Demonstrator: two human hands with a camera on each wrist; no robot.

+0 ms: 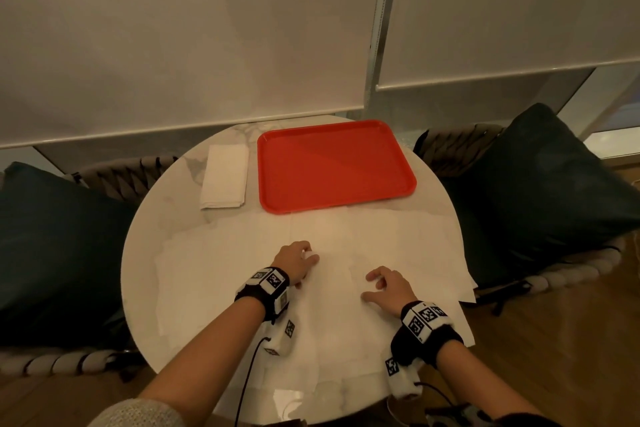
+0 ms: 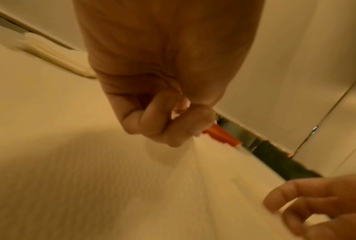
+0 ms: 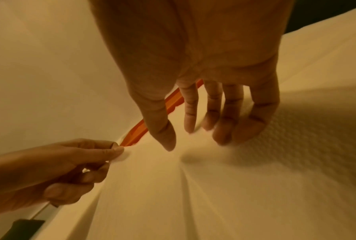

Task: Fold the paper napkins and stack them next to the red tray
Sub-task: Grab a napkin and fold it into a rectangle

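On table (image 1: 166, 218), left hand (image 1: 294, 262) pinches napkin (image 1: 381, 253); right hand (image 1: 389, 289) hovers, fingers loose.

Head view high, wrist views close
Head looks down on the tabletop (image 1: 145, 253) — both wrist cameras, just behind each grip, share the red tray (image 2: 220, 133).

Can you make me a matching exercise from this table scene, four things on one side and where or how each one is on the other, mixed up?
Things:
1. red tray
2. folded napkin stack
3. left hand
4. right hand

States:
A. fingers spread loosely over the flat napkins
B. pinching a napkin corner
C. far side of the table, nothing on it
D. just left of the tray

Pairs: 1-C, 2-D, 3-B, 4-A
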